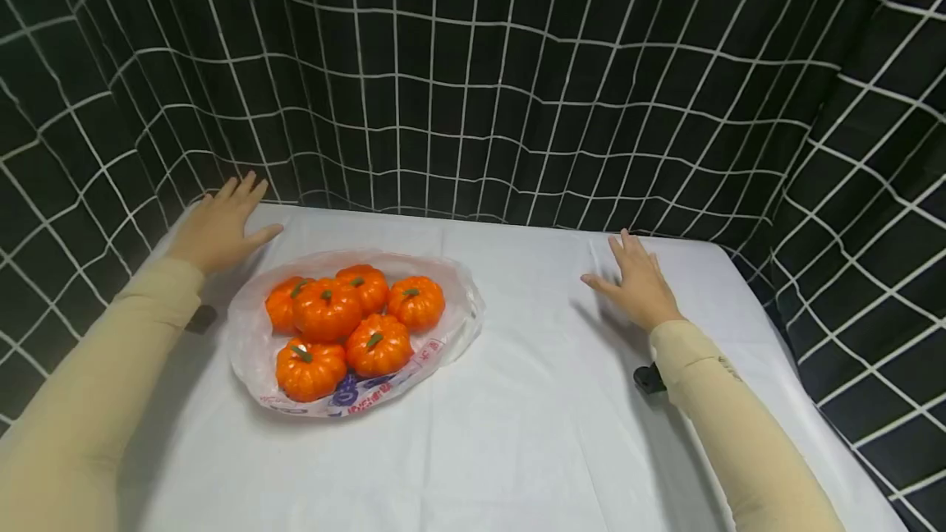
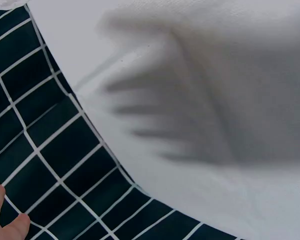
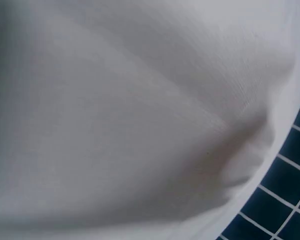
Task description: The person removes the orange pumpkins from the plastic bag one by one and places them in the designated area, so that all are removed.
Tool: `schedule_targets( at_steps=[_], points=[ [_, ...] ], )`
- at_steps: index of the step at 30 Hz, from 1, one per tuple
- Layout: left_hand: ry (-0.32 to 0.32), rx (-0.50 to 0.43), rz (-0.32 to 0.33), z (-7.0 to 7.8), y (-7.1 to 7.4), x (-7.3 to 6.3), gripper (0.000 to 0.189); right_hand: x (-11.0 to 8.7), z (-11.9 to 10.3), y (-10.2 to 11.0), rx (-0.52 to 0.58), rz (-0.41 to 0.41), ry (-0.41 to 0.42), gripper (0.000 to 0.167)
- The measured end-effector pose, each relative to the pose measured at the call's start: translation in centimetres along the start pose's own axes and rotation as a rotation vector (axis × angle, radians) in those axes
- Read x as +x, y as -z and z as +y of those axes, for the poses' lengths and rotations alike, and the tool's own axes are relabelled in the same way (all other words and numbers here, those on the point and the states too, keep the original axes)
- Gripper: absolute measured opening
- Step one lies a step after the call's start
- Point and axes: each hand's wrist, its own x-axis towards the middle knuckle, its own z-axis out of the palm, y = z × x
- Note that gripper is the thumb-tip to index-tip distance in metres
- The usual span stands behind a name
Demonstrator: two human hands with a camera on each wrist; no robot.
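Several small orange pumpkins point(image 1: 328, 310) with green stems sit bunched in an opened white plastic bag point(image 1: 461, 302) with red and purple print, left of the table's middle. My left hand point(image 1: 222, 228) is held out beyond the bag's upper left side, fingers spread, holding nothing. In the left wrist view only a bit of that hand's fingers point(image 2: 15, 227) shows at the lower left corner, with its shadow on the cloth. Over the right part of the table my right hand point(image 1: 639, 286) hovers with fingers extended and nothing in it. The right wrist view shows only its shadow.
A white cloth point(image 1: 510, 433) covers the table. Black fabric with a white grid point(image 1: 473, 89) hangs behind it and along both sides. A small black device point(image 1: 650, 379) is at the right wrist, and another dark piece point(image 1: 201, 319) shows by the left wrist.
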Motion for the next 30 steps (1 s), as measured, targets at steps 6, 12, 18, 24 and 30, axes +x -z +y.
schedule_targets(
  at_steps=[6,12,18,24,30],
  points=[
    [0.002,-0.002,-0.006,0.0,0.7,-0.7,0.083,-0.7,-0.7,0.0,0.018,-0.003,0.041,0.099],
    [0.003,-0.087,0.006,-0.1,1.3,-1.7,0.085,-1.5,-1.0,-0.5,0.04,-0.016,0.061,0.097],
    [0.014,-0.159,-0.001,-0.2,1.4,-2.8,0.085,-2.0,-1.6,-0.7,0.054,-0.002,0.085,0.098],
    [0.03,-0.203,-0.008,-0.3,1.6,-3.5,0.089,-2.6,-2.6,-0.7,0.072,-0.001,0.108,0.098],
    [0.041,-0.275,0.015,-0.1,1.1,-4.5,0.086,-3.6,-4.2,-1.3,0.097,-0.006,0.162,0.099]
  ],
)
